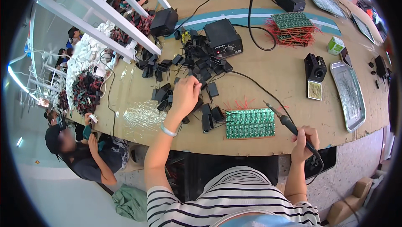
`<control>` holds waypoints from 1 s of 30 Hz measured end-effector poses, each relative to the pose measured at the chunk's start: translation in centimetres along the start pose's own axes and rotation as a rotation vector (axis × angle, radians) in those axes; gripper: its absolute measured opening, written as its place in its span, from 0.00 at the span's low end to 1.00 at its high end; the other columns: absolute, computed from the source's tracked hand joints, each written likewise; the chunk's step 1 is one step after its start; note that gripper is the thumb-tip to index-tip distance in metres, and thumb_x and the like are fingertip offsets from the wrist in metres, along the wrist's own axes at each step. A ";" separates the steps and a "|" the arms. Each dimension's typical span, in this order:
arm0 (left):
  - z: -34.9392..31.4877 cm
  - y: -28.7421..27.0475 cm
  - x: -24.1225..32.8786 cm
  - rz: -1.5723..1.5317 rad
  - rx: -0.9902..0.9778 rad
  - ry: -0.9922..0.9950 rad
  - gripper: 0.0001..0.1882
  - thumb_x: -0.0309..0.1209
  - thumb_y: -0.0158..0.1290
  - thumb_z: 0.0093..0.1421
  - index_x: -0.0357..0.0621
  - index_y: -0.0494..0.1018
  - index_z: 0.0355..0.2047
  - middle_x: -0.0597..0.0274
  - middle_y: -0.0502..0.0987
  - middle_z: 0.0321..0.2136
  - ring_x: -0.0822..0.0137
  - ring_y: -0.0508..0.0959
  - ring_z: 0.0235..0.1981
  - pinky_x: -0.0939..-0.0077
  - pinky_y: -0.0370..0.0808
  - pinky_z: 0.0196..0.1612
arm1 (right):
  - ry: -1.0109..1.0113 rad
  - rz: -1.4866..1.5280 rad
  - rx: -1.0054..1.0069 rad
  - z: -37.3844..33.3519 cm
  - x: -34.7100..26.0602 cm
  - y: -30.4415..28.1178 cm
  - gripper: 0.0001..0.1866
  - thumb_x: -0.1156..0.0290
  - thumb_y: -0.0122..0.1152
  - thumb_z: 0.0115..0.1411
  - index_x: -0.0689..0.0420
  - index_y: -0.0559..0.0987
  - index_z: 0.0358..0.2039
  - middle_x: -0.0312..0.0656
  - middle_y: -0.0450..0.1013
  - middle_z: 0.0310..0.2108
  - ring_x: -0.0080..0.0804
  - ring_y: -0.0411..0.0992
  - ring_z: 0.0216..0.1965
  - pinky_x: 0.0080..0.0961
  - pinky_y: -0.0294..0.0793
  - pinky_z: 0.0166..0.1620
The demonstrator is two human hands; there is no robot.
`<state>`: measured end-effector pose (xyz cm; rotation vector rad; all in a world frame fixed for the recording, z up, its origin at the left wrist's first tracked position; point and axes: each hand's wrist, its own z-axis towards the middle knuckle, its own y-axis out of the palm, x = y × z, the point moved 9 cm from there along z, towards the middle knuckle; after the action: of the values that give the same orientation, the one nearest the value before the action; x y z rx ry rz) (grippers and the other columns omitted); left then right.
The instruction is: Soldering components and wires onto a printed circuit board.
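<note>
My right hand [305, 144] grips a soldering iron [289, 123] by its dark handle, the metal tip pointing up and left past the upper right corner of a green circuit board panel [250, 124]. Red wires [240, 103] stick out from the panel's far edge. My left hand [187, 95] is over a loose pile of small black boxes with wires [201, 57]. Its fingertips are pinched together, and whatever is between them is hidden or too small to make out. Close to the panel's left edge lies a black box [207, 119].
A black soldering station [224, 38] with a lit red lamp stands behind the pile. A stack of wired green panels [292, 28] is at the far right. Nearer are an iron stand [315, 68] and a metal tray [351, 97]. White rails [104, 15] rise at left; a co-worker [83, 155] sits there.
</note>
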<state>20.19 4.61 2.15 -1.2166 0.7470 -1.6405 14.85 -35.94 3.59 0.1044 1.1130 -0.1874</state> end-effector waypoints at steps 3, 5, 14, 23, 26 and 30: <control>-2.5 -1.0 1.3 -0.023 -0.027 0.122 0.07 0.25 0.60 0.58 0.38 0.71 0.32 0.53 0.76 0.29 0.48 0.75 0.36 0.57 0.72 0.41 | -0.007 -0.044 -0.051 -0.6 0.6 -1.3 0.06 0.81 0.52 0.64 0.65 0.71 0.28 0.39 0.68 0.21 0.20 0.65 0.17 0.16 0.64 0.24; -3.5 -2.1 2.8 -0.021 -0.009 0.146 0.08 0.23 0.60 0.57 0.38 0.72 0.36 0.54 0.77 0.30 0.50 0.77 0.36 0.60 0.74 0.41 | -0.010 -0.037 -0.071 -0.8 0.5 -1.9 0.06 0.81 0.52 0.64 0.65 0.71 0.28 0.39 0.68 0.21 0.20 0.64 0.16 0.17 0.63 0.23; -2.8 -0.4 2.0 -0.342 -0.007 -0.056 0.10 0.21 0.54 0.65 0.35 0.75 0.46 0.58 0.73 0.36 0.66 0.76 0.30 0.74 0.73 0.35 | -0.020 -0.006 0.096 -3.0 0.2 -2.4 0.06 0.78 0.53 0.62 0.65 0.71 0.27 0.39 0.67 0.19 0.21 0.62 0.15 0.18 0.62 0.21; -3.9 -1.8 10.0 -0.440 -0.183 0.139 0.07 0.22 0.57 0.63 0.42 0.81 0.40 0.61 0.69 0.28 0.70 0.70 0.20 0.75 0.66 0.24 | 0.014 -0.046 -0.105 -4.8 0.5 0.8 0.05 0.81 0.54 0.62 0.64 0.69 0.29 0.44 0.70 0.21 0.24 0.68 0.16 0.22 0.72 0.24; -3.1 0.8 10.7 -0.455 -0.293 0.180 0.07 0.23 0.59 0.61 0.43 0.83 0.40 0.61 0.70 0.27 0.67 0.70 0.20 0.74 0.66 0.25 | 0.000 -0.048 -0.147 -4.7 0.8 2.3 0.05 0.79 0.53 0.63 0.63 0.69 0.29 0.41 0.69 0.20 0.24 0.68 0.16 0.22 0.70 0.24; -2.4 3.9 11.0 -0.496 -0.426 0.222 0.08 0.23 0.62 0.58 0.43 0.83 0.38 0.62 0.72 0.25 0.69 0.70 0.19 0.74 0.66 0.24 | -0.028 -0.087 -0.164 -4.9 1.4 3.3 0.06 0.77 0.51 0.65 0.63 0.70 0.30 0.39 0.68 0.19 0.22 0.66 0.16 0.21 0.69 0.24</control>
<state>18.30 -7.17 2.14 -1.6319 1.0289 -2.1168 11.84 -31.99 0.12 -0.0932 1.1020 -0.1739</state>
